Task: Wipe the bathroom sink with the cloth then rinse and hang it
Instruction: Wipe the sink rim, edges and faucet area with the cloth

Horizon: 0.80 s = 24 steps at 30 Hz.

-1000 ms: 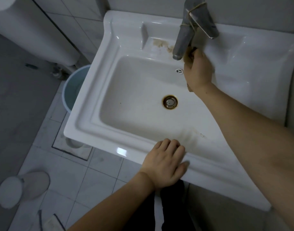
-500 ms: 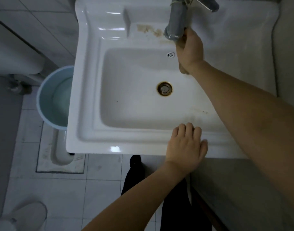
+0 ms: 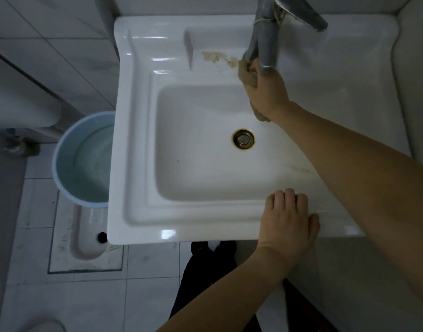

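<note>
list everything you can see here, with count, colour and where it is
sink: 1, white, centre of view against the wall
faucet: 1, grey metal, back ledge of the sink
string: 1, tan, tied round the faucet
stain: 1, brown, back ledge left of the faucet
drain: 1, metal with a rusty ring, basin floor
cloth: 1, brownish, at the faucet base
bucket: 1, light blue, on the floor left of the sink
floor pan: 1, white, set in the floor in front of the bucket
trousers: dark, below the sink front
left hand: 1, rests on the front rim
right hand: 1, grips the cloth
</note>
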### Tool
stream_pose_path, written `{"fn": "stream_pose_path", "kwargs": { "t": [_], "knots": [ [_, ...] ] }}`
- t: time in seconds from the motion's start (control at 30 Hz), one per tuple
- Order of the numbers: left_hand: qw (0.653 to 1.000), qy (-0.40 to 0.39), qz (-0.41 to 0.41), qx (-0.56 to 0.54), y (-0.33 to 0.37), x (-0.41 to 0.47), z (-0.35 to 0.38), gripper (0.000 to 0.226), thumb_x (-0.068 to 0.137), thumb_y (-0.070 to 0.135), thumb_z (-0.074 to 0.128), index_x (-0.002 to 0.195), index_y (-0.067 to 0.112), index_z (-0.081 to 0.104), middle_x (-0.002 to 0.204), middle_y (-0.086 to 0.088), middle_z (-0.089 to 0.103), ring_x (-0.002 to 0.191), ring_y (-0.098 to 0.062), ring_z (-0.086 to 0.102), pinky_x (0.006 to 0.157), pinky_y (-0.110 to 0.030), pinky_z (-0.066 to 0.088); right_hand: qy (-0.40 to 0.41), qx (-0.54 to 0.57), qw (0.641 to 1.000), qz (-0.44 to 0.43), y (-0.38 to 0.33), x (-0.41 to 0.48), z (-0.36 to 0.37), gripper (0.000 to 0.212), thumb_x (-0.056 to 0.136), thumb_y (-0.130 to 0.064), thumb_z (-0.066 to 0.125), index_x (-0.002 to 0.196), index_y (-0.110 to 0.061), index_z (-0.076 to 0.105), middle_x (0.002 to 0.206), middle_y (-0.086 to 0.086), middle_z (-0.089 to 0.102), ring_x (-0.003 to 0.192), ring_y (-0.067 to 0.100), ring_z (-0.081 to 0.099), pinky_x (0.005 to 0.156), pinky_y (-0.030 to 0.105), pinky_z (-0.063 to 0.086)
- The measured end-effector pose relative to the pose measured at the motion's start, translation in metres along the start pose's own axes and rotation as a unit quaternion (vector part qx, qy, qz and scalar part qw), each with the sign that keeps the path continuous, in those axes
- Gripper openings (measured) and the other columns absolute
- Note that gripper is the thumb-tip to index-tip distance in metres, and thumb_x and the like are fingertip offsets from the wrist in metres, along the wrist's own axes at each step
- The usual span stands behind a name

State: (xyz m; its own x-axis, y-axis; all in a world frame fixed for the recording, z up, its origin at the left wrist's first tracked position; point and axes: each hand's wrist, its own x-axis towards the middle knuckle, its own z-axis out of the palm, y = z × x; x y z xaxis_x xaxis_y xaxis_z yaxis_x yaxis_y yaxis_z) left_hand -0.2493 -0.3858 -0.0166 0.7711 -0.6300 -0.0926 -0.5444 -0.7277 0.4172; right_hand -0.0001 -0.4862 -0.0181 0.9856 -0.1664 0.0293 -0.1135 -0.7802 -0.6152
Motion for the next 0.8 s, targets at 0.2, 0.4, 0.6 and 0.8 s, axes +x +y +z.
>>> {"fn": "stream_pose_path", "kwargs": {
  "t": [0.2, 0.4, 0.6, 0.8],
  "knots": [
    [1.000, 0.006, -0.001, -0.002, -0.001, 0.000, 0.000, 0.032, 0.096, 0.040, 0.031, 0.096, 0.014, 0.050, 0.090, -0.006, 0.053, 0.081, -0.023, 0.047, 0.076, -0.037, 0.045, 0.062, 0.023, 0.998, 0.006, 0.029, -0.004, -0.019, 0.026, 0.096, -0.026, 0.054, 0.112, -0.006, 0.058, 0.095, -0.002, 0.057, 0.086, 0.013, 0.054, 0.073, 0.023, 0.041],
    [1.000, 0.000, -0.007, 0.007, 0.001, 0.001, -0.002, 0.033, 0.099, 0.039, 0.031, 0.096, 0.013, 0.051, 0.092, -0.007, 0.054, 0.083, -0.024, 0.047, 0.076, -0.038, 0.043, 0.003, 0.025, 1.000, -0.012, 0.029, 0.002, -0.029, 0.029, 0.096, -0.030, 0.054, 0.114, -0.008, 0.059, 0.101, 0.008, 0.066, 0.091, 0.021, 0.061, 0.082, 0.033, 0.050],
    [0.999, -0.014, -0.002, -0.050, -0.002, -0.001, -0.018, 0.036, 0.101, 0.040, 0.031, 0.105, 0.013, 0.054, 0.106, -0.007, 0.056, 0.098, -0.025, 0.050, 0.089, -0.037, 0.040, -0.002, 0.028, 1.000, 0.009, 0.027, 0.004, -0.029, 0.028, 0.095, -0.032, 0.054, 0.111, -0.009, 0.058, 0.099, 0.004, 0.064, 0.086, 0.013, 0.054, 0.074, 0.025, 0.040],
    [0.987, 0.152, -0.014, -0.045, -0.092, -0.010, -0.082, 0.040, 0.095, 0.034, 0.048, 0.123, 0.008, 0.060, 0.119, -0.009, 0.063, 0.110, -0.027, 0.056, 0.099, -0.037, 0.041, 0.006, 0.038, 0.999, 0.019, 0.030, 0.007, -0.025, 0.024, 0.094, -0.028, 0.058, 0.113, -0.012, 0.059, 0.105, 0.008, 0.066, 0.089, 0.012, 0.053, 0.079, 0.028, 0.041]
  ]
}}
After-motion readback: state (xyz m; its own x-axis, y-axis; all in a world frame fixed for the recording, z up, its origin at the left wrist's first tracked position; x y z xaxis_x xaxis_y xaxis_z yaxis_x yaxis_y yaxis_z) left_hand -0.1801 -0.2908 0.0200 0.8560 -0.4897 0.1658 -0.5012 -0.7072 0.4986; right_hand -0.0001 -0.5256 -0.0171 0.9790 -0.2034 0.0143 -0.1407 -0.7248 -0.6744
